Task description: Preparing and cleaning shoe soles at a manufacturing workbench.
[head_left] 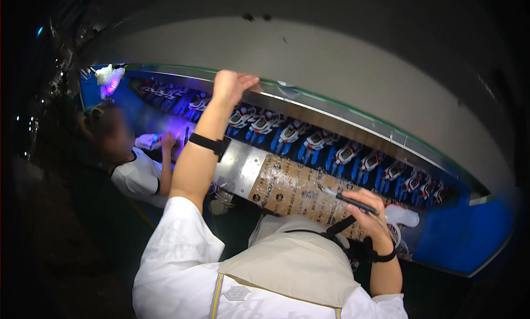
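Observation:
My left hand (231,87) is raised at the long glass-edged ledge above the conveyor, its fingers stretched out and seemingly resting on the edge. Nothing shows in it. My right hand (369,211) is closed around the black handle of a slim brush (356,202), whose pale tip points left over the brown printed covering (292,184) on the work ledge. Just right of this hand lies a white shoe-shaped piece (404,216). Behind the ledge runs a row of white, grey and orange shoe pieces (317,142) on blue holders.
A large grey hood (331,59) overhangs the conveyor. At left, another person (138,170) works under purple light, holding a pale piece (148,141). A bare metal plate (240,167) adjoins the brown covering. A blue panel (458,236) closes the right end.

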